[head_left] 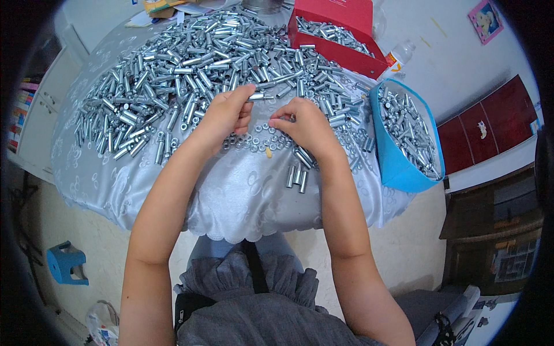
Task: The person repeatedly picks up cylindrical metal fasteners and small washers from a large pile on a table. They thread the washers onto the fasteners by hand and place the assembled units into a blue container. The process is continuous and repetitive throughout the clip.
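Between the thumb and fingers of my left hand [228,115] is a shiny sleeve anchor bolt [261,97], its end pointing right toward the other hand. My right hand [304,122] is closed in a pinch low over the loose hex nuts [257,141]; whether a nut sits in its fingertips is too small to tell. Those nuts lie scattered on the cloth below and between both hands. A large heap of metal sleeve anchor bolts [173,75] spreads beyond and to the left. Several short metal sleeves [297,176] lie near my right wrist.
A red box [369,64] of metal parts stands at the far right of the table. Nearer stands a blue fabric bin [407,181], also filled with them. A plastic bottle [399,56] is beside the box. The silvery tablecloth [254,199] hangs over the near edge. A blue stool [66,262] is on the floor at left.
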`<state>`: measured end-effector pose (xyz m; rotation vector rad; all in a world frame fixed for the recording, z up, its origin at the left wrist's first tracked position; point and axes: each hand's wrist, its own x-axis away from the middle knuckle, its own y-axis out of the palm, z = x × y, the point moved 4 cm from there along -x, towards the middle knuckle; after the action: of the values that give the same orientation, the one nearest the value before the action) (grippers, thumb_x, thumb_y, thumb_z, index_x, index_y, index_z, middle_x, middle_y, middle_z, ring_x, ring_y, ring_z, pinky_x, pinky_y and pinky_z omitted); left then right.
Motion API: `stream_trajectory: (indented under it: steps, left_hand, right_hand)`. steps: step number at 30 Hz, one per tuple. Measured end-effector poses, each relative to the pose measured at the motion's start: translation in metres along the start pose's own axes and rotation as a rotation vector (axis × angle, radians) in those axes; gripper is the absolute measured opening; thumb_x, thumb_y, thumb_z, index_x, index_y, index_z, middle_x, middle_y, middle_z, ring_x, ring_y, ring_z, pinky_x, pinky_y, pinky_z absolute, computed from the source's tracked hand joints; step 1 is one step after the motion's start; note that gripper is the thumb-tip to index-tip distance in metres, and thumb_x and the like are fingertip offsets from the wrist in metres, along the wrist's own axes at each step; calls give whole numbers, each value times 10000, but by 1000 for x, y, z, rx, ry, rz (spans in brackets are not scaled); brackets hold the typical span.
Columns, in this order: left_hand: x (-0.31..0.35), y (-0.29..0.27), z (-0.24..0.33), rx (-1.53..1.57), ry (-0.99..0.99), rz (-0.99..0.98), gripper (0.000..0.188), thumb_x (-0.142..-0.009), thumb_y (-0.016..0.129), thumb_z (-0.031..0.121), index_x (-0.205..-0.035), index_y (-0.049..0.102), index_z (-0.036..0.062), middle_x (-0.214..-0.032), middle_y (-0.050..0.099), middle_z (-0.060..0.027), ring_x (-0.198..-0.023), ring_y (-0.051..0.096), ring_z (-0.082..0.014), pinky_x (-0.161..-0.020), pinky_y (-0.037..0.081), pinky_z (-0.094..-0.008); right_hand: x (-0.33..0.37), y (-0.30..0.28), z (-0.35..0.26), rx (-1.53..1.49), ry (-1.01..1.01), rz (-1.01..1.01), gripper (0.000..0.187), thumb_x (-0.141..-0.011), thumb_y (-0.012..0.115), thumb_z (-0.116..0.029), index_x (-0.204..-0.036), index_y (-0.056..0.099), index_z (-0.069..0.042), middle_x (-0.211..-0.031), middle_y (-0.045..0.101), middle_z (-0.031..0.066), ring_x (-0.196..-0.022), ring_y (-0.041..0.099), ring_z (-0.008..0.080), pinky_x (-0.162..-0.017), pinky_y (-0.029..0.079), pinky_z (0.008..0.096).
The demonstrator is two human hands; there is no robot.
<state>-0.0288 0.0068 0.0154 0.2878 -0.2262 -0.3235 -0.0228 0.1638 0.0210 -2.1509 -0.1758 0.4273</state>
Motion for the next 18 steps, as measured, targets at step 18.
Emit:
stream_trajectory:
  steps: [18]
  left_hand:
    - [1,3,-1,-53,3,29,379,-866,468,340,-573,321,149,-496,252,59,-411,208,-65,-399,180,-241]
  right_hand:
    - [-3,-3,-12,-787,-58,200,118,-807,611,-131,-851,575,-27,-801,549,-4,-715,486,59,-649,398,200]
